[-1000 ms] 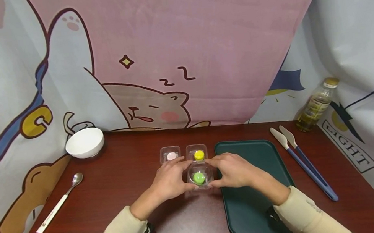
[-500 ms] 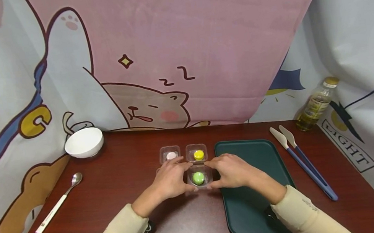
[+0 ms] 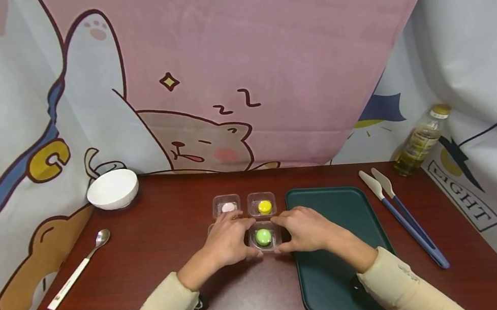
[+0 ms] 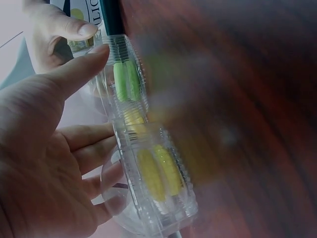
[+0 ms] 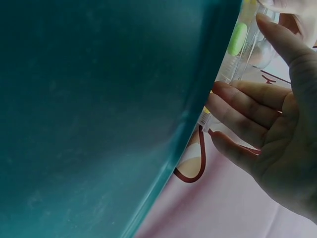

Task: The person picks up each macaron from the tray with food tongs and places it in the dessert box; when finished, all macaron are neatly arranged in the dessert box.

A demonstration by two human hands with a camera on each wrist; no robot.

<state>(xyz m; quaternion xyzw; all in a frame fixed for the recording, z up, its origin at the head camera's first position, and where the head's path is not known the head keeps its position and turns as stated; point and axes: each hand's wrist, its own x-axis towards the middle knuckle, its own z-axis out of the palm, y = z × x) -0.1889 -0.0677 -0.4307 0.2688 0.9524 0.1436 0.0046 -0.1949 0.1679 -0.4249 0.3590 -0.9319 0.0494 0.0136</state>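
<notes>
My left hand and right hand flank a clear plastic box with a green macaron inside. Thumbs and forefingers lie at its corners, fingers fairly straight. In the left wrist view, the left thumb meets the box edge beside the green macaron. A nearer clear box with a yellow macaron lies below the palm; in the head view that hand mostly hides it. Behind stand two more clear boxes, one with a pink macaron, one with a yellow macaron.
A dark green tray lies right of the boxes, under the right forearm. Tongs with blue handles and an oil bottle are farther right. A white bowl and a spoon are at the left.
The box with the green macaron appears slightly lower and smaller. The thumbs and forefingers have eased a little apart from it. The other boxes have stayed in place.
</notes>
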